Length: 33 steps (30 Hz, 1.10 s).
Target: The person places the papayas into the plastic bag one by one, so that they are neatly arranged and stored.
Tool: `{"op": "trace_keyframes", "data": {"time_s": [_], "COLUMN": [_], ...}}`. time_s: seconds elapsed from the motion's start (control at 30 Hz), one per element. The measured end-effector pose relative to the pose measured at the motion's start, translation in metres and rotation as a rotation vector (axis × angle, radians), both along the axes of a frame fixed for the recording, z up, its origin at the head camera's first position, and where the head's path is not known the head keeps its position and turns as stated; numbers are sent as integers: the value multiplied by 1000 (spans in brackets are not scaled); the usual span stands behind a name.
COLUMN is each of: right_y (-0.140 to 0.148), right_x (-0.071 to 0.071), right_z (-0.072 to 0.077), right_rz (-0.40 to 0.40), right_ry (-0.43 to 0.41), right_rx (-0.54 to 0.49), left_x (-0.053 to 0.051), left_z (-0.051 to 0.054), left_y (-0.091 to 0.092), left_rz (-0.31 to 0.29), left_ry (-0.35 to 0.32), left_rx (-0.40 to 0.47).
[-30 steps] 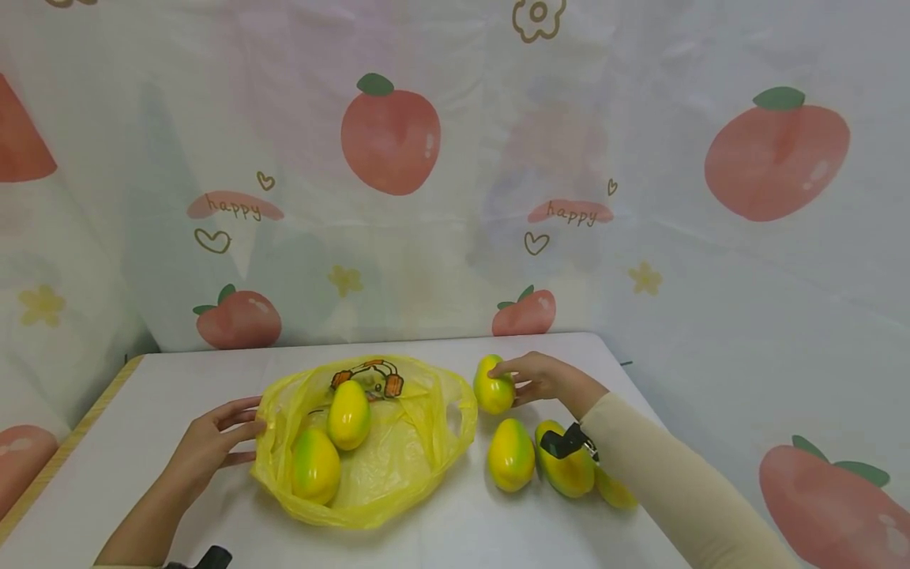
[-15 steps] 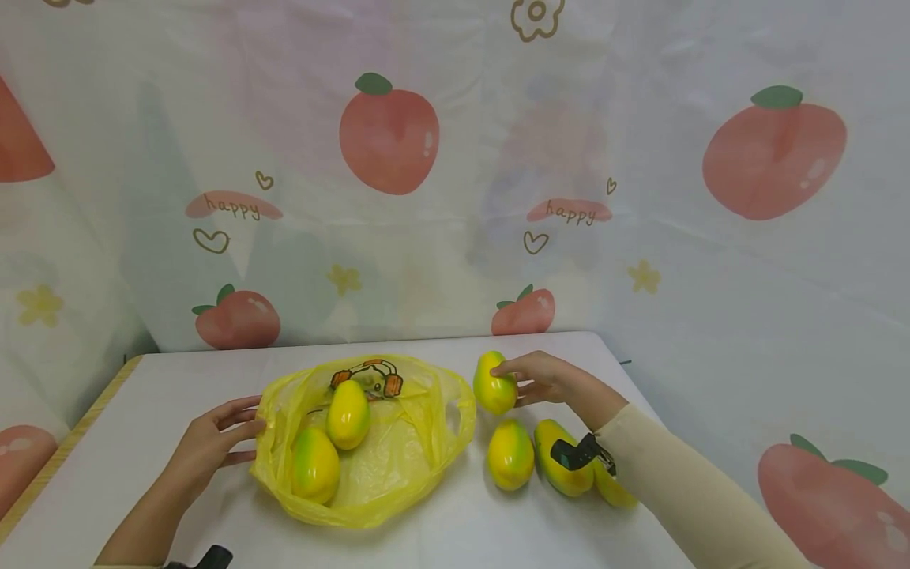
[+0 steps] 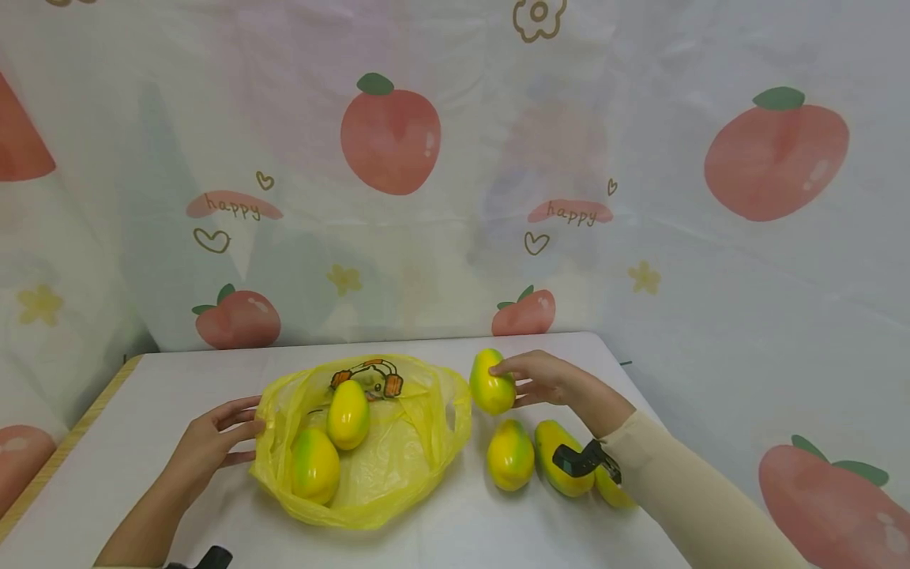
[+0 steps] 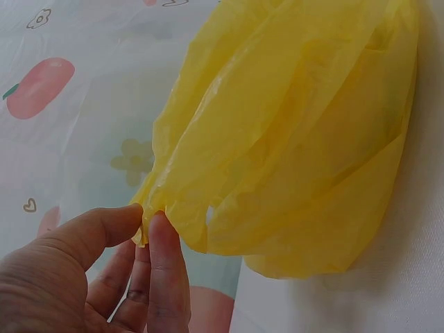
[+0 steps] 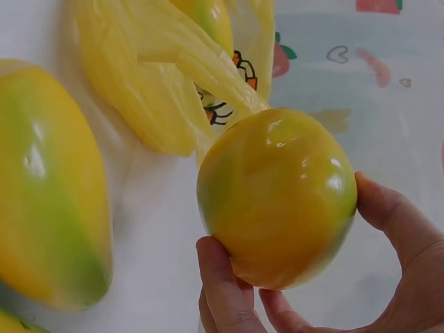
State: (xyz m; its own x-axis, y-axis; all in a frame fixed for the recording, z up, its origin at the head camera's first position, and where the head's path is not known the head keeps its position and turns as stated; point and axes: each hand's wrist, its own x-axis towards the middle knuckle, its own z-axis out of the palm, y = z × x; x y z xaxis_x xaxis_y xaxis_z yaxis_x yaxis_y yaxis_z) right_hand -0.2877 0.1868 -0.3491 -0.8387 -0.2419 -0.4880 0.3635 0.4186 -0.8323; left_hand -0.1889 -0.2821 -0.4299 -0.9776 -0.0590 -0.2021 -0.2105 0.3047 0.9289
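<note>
A yellow plastic bag [image 3: 384, 482] lies with its mouth spread wide on the table, a cartoon figure printed inside. Two mangoes, one at the back [image 3: 348, 415] and one at the front left [image 3: 315, 466], sit in it. My left hand [image 4: 104, 270] pinches the bag's left rim between thumb and fingers. On the other side, my right hand [image 3: 543, 378] grips a yellow-green mango [image 3: 492, 382] with thumb and fingertips. In the right wrist view this held mango [image 5: 277, 201] appears to touch the bag's handle loop.
Right of the bag, a mango [image 3: 510, 455] lies on the white table [image 3: 441, 545]. Beside it are another mango [image 3: 558, 450] and a partly hidden one [image 3: 614, 488], under the right forearm. A fruit-printed cloth [image 3: 426, 261] hangs behind the table.
My right hand has raised its mango slightly and shifted it a little left against the bag's right handle, which has bent inward. The left hand stays put.
</note>
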Motion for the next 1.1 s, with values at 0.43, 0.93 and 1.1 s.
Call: {"op": "trace_keyframes", "data": {"time_s": [0.43,0.93,1.1], "right_y": [3,-5,-12], "right_x": [15,37,47], "right_z": [5,9,11], "right_rz": [57,23,30], "right_ry": [20,53,60], "right_rx": [-6,-48,-51], "left_x": [-1,-1,0], "left_z": [1,1,1], "left_y": [2,2,2], "left_rz": [14,14,15], "left_ry": [-5,2,0], "left_rx": [-11,-21,-16]}}
